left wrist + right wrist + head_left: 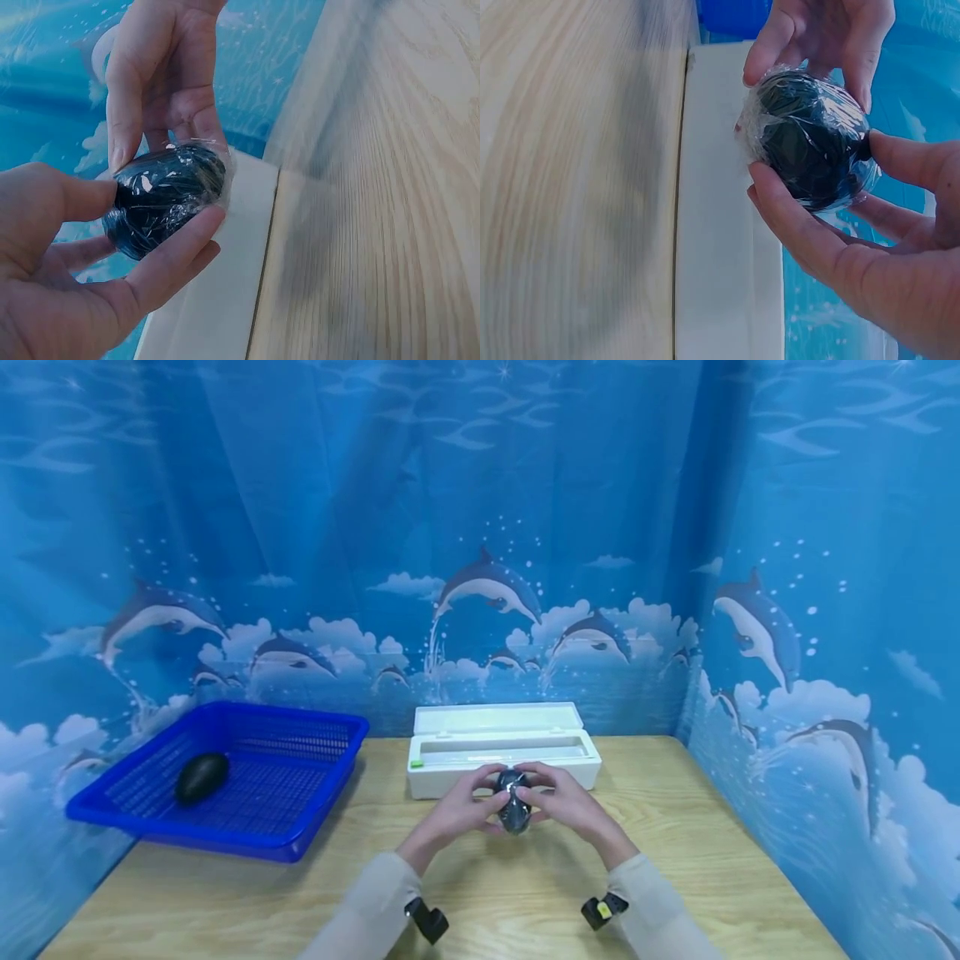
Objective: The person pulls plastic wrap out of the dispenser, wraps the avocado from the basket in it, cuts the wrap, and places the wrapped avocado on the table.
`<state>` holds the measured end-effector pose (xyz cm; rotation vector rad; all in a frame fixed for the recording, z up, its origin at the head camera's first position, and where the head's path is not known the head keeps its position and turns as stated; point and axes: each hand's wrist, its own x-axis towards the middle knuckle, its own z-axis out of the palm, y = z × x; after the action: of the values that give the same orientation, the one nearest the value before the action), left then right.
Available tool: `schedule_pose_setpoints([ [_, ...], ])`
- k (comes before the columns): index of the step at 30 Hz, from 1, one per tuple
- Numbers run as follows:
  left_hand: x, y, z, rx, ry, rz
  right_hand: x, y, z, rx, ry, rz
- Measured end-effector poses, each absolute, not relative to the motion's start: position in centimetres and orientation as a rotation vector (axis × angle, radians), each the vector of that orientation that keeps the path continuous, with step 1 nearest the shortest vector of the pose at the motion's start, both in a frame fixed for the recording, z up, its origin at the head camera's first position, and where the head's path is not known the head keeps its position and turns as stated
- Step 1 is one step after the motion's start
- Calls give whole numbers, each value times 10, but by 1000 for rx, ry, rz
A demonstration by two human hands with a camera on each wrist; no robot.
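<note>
Both hands hold a dark, oval avocado wrapped in clear cling film, in front of the white box. My left hand grips it from the left, thumb on one side and fingers curled on the other. From the right, my right hand grips it in the same way. In the left wrist view the film around the avocado is shiny and creased. Bunched film shows at one end of the avocado in the right wrist view.
A white cling film dispenser box stands behind the hands with its lid raised. To the left, a blue plastic basket holds another dark avocado. Blue dolphin-print curtains border the wooden table.
</note>
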<state>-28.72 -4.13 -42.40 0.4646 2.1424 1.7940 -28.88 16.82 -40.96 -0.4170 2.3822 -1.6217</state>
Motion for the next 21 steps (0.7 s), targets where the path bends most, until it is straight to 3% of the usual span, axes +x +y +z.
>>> schedule_pose_setpoints([
  [21,-296,70,-427,573,2097,1889,-280,274,-403,-243,2507,-1585],
])
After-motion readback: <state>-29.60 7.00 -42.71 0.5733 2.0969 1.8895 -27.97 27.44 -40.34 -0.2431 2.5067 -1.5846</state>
